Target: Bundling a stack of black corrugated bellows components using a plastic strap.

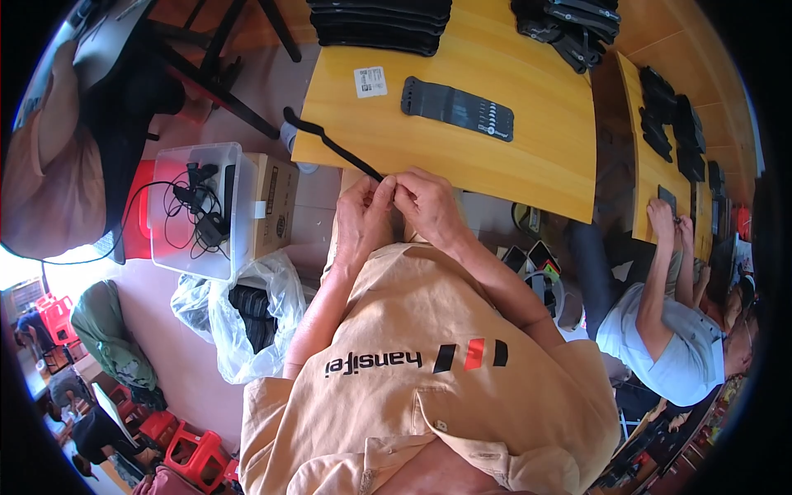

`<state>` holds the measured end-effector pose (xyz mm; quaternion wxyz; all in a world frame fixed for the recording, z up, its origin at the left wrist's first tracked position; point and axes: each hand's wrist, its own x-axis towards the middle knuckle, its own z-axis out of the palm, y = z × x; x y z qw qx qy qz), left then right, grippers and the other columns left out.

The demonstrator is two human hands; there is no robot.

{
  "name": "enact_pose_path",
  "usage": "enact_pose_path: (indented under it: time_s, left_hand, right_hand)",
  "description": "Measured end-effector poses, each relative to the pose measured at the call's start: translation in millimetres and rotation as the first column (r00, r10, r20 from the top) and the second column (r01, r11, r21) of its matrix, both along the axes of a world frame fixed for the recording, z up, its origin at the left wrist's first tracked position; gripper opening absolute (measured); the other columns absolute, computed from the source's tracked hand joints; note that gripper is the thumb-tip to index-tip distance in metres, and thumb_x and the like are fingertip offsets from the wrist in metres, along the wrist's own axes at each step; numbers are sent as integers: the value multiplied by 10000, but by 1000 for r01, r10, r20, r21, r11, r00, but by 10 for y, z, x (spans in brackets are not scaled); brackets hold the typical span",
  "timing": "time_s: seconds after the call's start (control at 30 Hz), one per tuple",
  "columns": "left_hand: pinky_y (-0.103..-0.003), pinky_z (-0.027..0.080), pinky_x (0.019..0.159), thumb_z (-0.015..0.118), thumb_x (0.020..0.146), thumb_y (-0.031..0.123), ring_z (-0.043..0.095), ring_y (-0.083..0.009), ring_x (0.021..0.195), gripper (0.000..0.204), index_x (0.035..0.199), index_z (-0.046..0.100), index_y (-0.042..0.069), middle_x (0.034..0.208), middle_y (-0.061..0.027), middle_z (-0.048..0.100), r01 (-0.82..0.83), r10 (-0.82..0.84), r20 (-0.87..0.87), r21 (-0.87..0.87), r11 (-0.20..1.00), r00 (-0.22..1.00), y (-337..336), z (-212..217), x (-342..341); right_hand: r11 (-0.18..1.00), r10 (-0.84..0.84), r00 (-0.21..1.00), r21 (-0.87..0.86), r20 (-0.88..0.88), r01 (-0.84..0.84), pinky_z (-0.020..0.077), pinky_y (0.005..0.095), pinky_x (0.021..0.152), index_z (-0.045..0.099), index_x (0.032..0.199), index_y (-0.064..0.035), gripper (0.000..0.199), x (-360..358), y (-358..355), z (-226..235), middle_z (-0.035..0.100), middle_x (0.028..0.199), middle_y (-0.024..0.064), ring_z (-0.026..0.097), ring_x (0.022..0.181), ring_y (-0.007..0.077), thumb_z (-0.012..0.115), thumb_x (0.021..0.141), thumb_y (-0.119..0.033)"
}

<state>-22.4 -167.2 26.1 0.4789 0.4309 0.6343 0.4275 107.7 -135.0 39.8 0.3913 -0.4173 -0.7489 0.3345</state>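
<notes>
A narrow black strap (pixel 326 142) runs from my fingers up to the left, over the near left corner of the wooden table (pixel 528 177). My left hand (pixel 365 219) is closed in a pinch on its near end. Close against it, my right hand (pixel 431 208) is also closed, thumb and fingers pressed together at the same end. The fingers hide the strap's tip. Beyond my hands, a flat dark grey panel with slots at one end (pixel 454 109) lies on the table. A small white printed label (pixel 370 82) lies to its left.
At the table's far side stand a stack of black folded pieces (pixel 379 26) and a black pile (pixel 569 29). Left of me are a clear bin with cables (pixel 165 210), a cardboard box (pixel 275 202) and a plastic bag (pixel 227 322). A co-worker (pixel 660 330) sits at right.
</notes>
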Motion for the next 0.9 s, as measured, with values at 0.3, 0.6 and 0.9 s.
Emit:
enact_pose_path:
  time_s: [0.3,0.6,0.9]
  left_hand:
    - [-243,433,552,538,903,186,531,-100,605,291,710,522,-31,627,-53,544,18,-9,-120,71,997,993,-1,76,18]
    - [-251,416,518,533,877,120,503,-92,551,235,697,515,-30,570,-64,542,13,-15,10,167,986,1000,23,202,-9]
    - [-197,354,534,522,884,123,444,-52,555,228,676,506,31,589,12,488,37,-67,214,145,989,975,35,399,-95]
  right_hand:
    - [998,4,1000,-63,14,-3,464,265,526,618,849,39,111,-30,21,-7,592,708,115,580,575,179,566,753,59]
    - [966,-84,957,-257,-278,10,443,269,523,637,837,26,125,-64,-2,-6,588,668,110,555,552,168,559,740,39]
    - [989,95,986,-103,-138,-110,493,230,564,596,889,48,93,55,153,200,588,800,91,591,674,121,529,824,50]
